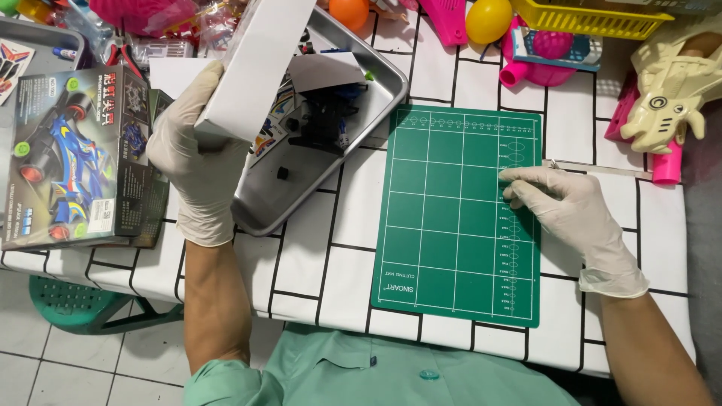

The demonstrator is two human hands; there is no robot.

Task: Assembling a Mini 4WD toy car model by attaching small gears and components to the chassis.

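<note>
Seemingly at an early stage, the work in the head view had got as far as emptying a box. The left hand (197,162), in a pale glove, gripped a white box tray (252,64) by its lower end, fingers wrapped firmly around it, and held it tilted above the metal tray (383,79). Small parts (320,124) already lay in that tray: a dark chassis-like piece, a loose black bit near the middle, and printed sheets partly hidden under the box. Judging by this, the contents were largely tipped out, while sorting and any assembly were not yet begun; whether anything remained inside the box could not be told.

The white box tray looked plain, rectangular and light, its outer face blank, its open side turned away from the camera.

The right hand (568,210), also gloved, rested on the right edge of the green cutting mat (451,218), fingers loosely curled with the forefinger stretched along the mat, holding nothing visible. The mat itself lay bare on the white gridded tablecloth (316,263).

Left of the tray sat the printed lid of a toy car box (71,158), and bright plastic toys (662,90) crowded the far edge.
</note>
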